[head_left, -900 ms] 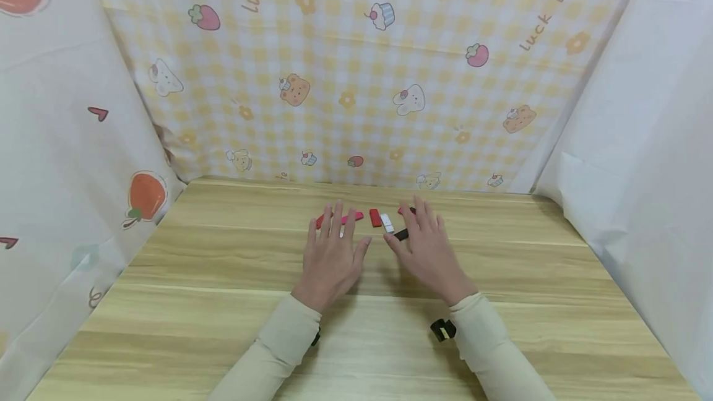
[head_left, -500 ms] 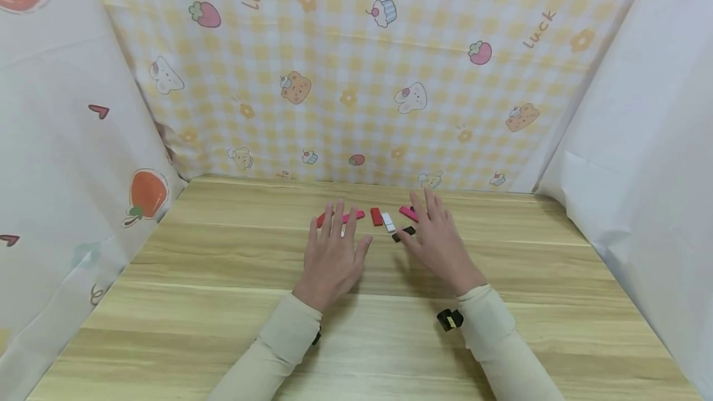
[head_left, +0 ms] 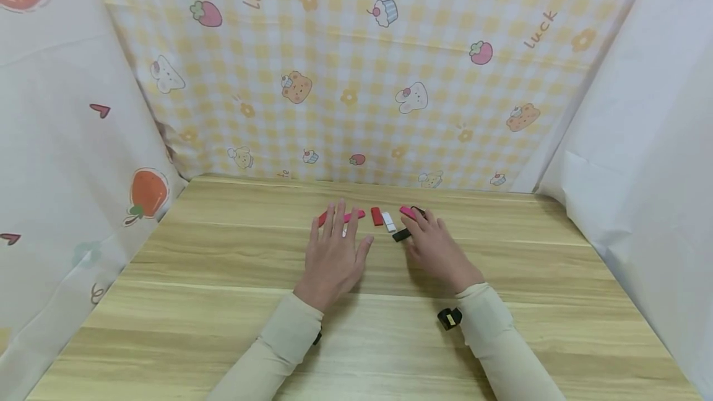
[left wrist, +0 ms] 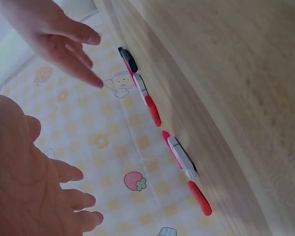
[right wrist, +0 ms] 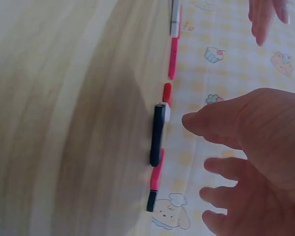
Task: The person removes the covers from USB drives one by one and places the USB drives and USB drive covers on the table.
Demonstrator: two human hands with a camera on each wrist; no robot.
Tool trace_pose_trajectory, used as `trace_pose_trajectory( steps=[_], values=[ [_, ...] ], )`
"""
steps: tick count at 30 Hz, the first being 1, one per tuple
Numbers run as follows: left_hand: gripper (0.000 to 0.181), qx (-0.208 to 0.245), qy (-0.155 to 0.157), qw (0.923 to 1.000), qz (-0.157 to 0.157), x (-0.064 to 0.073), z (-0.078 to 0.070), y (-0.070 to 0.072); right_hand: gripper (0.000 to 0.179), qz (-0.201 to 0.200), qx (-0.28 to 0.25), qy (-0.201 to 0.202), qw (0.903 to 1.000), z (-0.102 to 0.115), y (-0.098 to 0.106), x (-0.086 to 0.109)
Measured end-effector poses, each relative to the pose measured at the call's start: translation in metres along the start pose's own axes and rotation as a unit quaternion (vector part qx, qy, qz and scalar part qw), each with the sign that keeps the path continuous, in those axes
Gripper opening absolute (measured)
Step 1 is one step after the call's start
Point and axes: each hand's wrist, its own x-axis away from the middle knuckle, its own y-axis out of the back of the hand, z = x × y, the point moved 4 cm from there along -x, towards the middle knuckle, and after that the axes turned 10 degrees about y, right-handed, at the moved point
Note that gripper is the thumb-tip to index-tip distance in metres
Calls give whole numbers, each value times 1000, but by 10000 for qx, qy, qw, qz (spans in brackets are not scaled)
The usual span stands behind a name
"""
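Observation:
My left hand hovers palm down with straight, spread fingers over the left end of a row of small flat sticks that look like USB sticks. Around its fingers lie a red stick, a pink stick and a partly hidden white one. My right hand, fingers loosely bent and holding nothing, hangs over the row's right end. Near its fingertips are a black stick, a pink stick and a dark stick. Between the hands lie a red stick and a white stick.
The wood-patterned table ends at a yellow checked cloth behind the sticks. White cloth walls stand at the left and right. A small black device sits at the right wrist.
My right hand has shifted slightly to the right, away from the white stick, and its fingers have drawn back and bent, uncovering more of the right-hand pink stick. My left hand stays put.

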Motion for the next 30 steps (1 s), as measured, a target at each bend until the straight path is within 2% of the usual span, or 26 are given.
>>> trace_pose_trajectory(
  steps=[3,8,12,23,30],
  values=[
    [71,-16,-7,10000,15,0,-1,0,49,144,-129,12,9998,-1,-4,1],
    [72,-15,2,10000,28,-1,-1,-1,49,558,-595,-214,9964,-5,-12,2],
    [72,45,-8,10000,9,0,-1,-1,48,738,-855,-347,9930,-7,-18,2],
    [71,83,-19,10000,-31,0,-1,0,37,562,-770,-249,9951,-7,-14,0],
    [71,25,8,10000,12,0,-1,0,26,511,-538,-353,9966,-6,-9,1]
  ],
)
